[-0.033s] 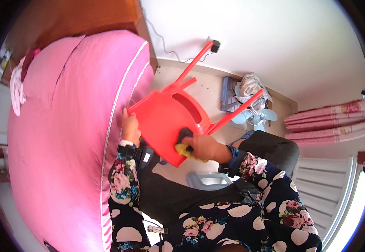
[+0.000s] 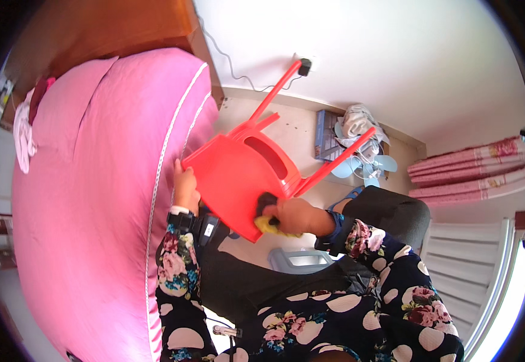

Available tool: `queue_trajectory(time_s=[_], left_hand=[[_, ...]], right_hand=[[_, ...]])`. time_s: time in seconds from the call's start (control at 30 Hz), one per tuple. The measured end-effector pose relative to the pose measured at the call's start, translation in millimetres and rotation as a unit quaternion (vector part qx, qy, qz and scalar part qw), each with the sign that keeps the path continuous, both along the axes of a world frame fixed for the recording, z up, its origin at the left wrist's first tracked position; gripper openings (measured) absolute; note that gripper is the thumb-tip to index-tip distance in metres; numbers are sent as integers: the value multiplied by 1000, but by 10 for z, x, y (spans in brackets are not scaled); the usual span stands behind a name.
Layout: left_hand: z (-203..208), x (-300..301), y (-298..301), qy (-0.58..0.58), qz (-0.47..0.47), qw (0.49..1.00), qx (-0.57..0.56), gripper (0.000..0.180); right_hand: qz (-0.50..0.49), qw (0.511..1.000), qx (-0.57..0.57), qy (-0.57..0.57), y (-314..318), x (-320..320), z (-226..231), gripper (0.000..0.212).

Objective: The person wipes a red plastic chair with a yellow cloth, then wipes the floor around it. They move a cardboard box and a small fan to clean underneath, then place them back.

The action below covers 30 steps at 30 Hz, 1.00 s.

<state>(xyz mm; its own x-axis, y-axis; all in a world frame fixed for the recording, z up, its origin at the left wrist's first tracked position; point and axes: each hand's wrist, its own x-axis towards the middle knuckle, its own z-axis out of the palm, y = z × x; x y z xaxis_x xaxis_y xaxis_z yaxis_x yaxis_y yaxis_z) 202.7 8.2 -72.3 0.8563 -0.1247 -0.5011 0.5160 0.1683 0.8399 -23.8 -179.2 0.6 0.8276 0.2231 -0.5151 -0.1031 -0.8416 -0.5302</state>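
Observation:
A red plastic stool (image 2: 238, 181) is tilted in front of me, its flat seat toward me and its legs pointing away to the upper right. An oblong opening shows in its side. At the seat's left edge, my left hand (image 2: 184, 186) is closed on the stool. My right hand (image 2: 302, 216) is closed round a yellow and dark cloth (image 2: 268, 224), pressed against the seat near its lower right edge. The fingers of that hand are partly hidden by the cloth and blurred.
To the left stands a bed with a pink cover (image 2: 105, 199). By the wall lie a blue box (image 2: 326, 136) and a fan with pale blue blades (image 2: 350, 167). Below the stool is a grey-blue plastic container (image 2: 280, 260). A plug (image 2: 304, 67) with a cord sits in the wall.
The stool sits very slightly further left in the view. My right hand and the cloth have shifted slightly on the seat, and more of the yellow cloth shows. My left hand keeps its grip.

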Motion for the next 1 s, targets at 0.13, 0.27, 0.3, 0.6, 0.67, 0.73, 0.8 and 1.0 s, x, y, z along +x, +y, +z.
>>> queue_trajectory(time_s=[0.13,0.27,0.3,0.6,0.67,0.73,0.8,1.0], left_hand=[[169,-92,25,-18,-126,992,13,63],[283,-154,-9,32,-239,970,28,60],[328,-186,-39,52,-232,969,66,57],[1071,-502,-476,41,-174,983,-35,46],[1191,-545,-558,24,-177,983,-44,37],[1246,-566,-690,17,-214,976,-45,33],[1328,-553,-805,6,-259,965,-33,33],[1691,-91,-1236,-213,-474,794,316,42]], right_hand=[[-49,998,20,-32,-226,-232,54,41],[-59,997,23,-37,-489,-351,238,41],[-38,999,26,-14,-546,-348,281,42],[-100,980,142,-98,-1351,-469,491,57],[-151,951,192,-188,-1541,-606,521,54],[-221,944,127,-209,-1695,-716,533,54],[-297,903,106,-292,-1786,-791,532,53],[-506,765,174,-360,-1937,-896,616,45]])
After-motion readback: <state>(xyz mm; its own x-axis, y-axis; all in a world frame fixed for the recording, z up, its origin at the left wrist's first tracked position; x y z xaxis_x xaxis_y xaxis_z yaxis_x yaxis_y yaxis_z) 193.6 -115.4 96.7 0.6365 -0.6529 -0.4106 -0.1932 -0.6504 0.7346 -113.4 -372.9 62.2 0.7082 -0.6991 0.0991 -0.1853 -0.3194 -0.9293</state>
